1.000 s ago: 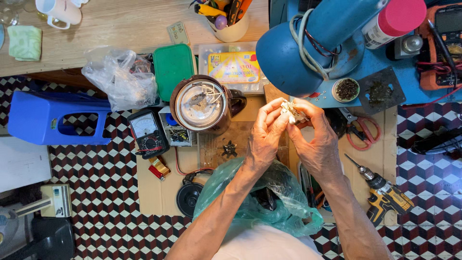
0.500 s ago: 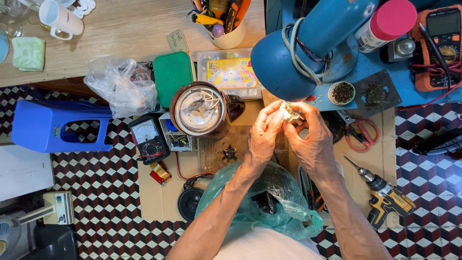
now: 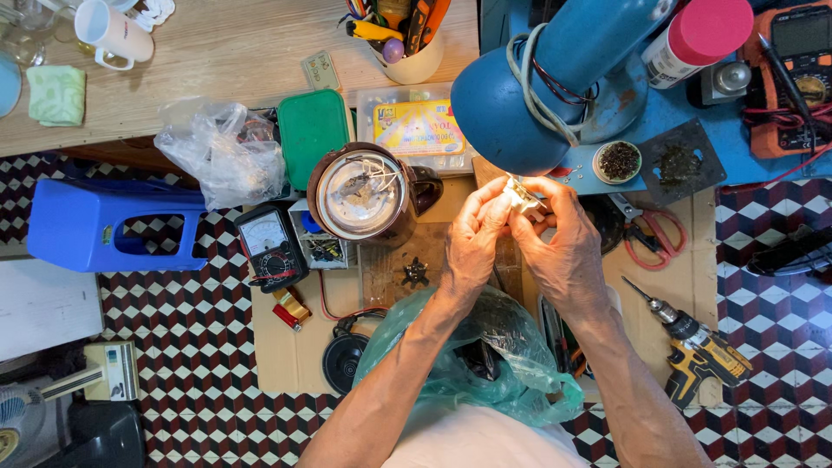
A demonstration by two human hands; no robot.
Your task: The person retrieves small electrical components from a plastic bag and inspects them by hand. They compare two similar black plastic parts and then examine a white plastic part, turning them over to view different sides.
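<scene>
Both hands are up under the blue lamp [image 3: 529, 113] now. The left hand [image 3: 472, 238] and right hand [image 3: 563, 247] meet fingertip to fingertip on a small white part [image 3: 521, 194]. A second ago that part sat a touch lower and nearer the middle of the cardboard; it has since been lifted closer to the lamp's shade, right into the light. That tells me the job is close inspection or fiddling with something tiny on it, not moving it anywhere.

The left grip is pinched tight on the part's left side, fingers curled in. The right grip is closed on it from the other side, thumb and forefinger wrapped over the top. Neither hand touches anything else.

Just left of the hands sits the brown kettle base [image 3: 368, 195], opened up, wires showing inside. An analogue meter [image 3: 269, 247] lies beyond it. A green bag [image 3: 494, 364] rests across the lap, under the forearms. Red scissors [image 3: 650, 238] and a yellow drill [image 3: 698, 351] lie to the right on the cardboard [image 3: 286, 347]. The surface at the top carries a mug [image 3: 113, 35] and a pen pot [image 3: 407, 39], both untouched.
</scene>
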